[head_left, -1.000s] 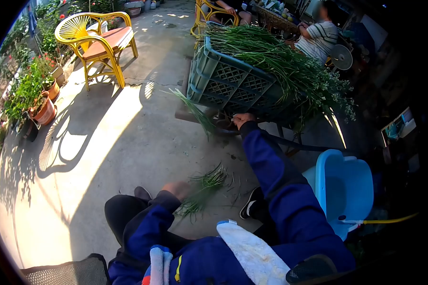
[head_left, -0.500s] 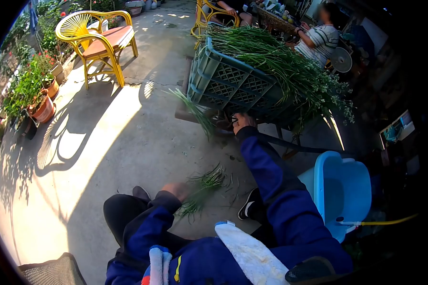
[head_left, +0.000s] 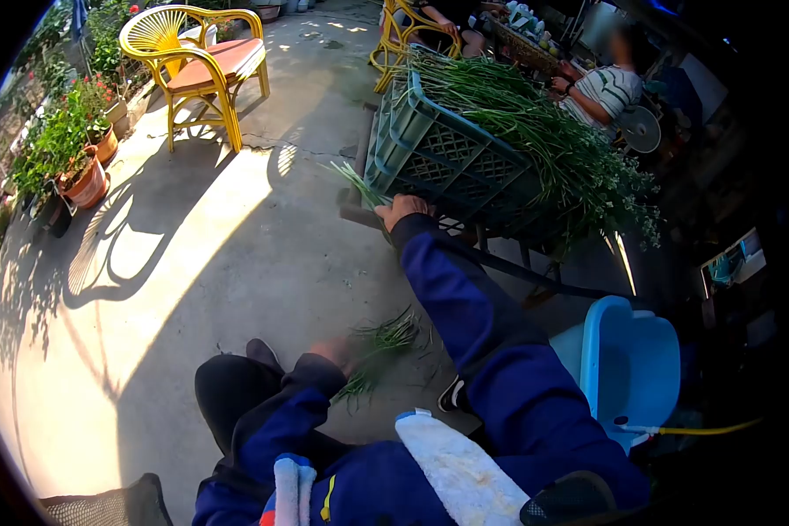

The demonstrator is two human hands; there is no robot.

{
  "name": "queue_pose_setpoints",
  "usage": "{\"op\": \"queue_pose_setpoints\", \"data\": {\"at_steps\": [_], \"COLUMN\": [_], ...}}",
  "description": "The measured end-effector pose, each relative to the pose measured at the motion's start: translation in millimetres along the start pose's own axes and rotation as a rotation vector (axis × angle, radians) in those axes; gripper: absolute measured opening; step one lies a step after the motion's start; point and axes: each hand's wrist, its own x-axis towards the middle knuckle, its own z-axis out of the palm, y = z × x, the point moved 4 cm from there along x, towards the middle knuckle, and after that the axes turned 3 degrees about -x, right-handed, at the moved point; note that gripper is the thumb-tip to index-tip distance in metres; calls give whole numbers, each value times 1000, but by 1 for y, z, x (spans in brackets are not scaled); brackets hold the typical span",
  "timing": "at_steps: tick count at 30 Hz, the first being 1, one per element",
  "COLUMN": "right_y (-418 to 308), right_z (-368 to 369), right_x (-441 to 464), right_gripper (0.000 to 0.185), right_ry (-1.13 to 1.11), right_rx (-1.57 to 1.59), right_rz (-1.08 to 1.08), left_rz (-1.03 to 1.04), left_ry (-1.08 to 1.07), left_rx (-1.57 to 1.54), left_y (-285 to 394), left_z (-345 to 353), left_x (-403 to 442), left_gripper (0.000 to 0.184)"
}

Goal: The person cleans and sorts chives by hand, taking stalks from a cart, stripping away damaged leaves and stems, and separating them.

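My right hand [head_left: 403, 210] is closed at the near end of a small bunch of green stalks [head_left: 358, 182], whose pale ends point up and to the left. The bunch lies by the low wooden stand [head_left: 356, 210] under a green plastic crate [head_left: 447, 149]. Long, thin green stalks [head_left: 517, 114] are heaped on the crate and hang over its right side, with small whitish flowers at the tips. Low in front of me, my left hand [head_left: 331, 352] is blurred, its fingers unclear. Right beside it, loose green stalks [head_left: 386, 337] lie on the concrete.
A light-blue tub [head_left: 636, 368] with a yellow hose [head_left: 710, 430] stands at my right. A yellow cane chair [head_left: 197, 74] and potted plants [head_left: 86, 180] are at the left. Beyond the crate, a person in a striped shirt [head_left: 600, 96] sits by a laden table [head_left: 526, 44].
My right hand has moved left along the crate's lower edge and closed on the small bunch. My left hand stays low by the loose stalks. The view has shifted slightly.
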Motion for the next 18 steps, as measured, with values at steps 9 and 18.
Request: {"op": "queue_pose_setpoints", "data": {"at_steps": [9, 18], "right_y": [-10, -10], "right_z": [21, 39], "right_x": [18, 24], "right_gripper": [31, 22], "right_ry": [81, 249], "right_rx": [97, 400], "right_rz": [-166, -337], "left_rz": [12, 15], "left_ry": [23, 53], "left_rx": [17, 13], "left_y": [1, -4], "left_z": [-1, 5], "left_x": [1, -1], "left_gripper": [25, 26]}}
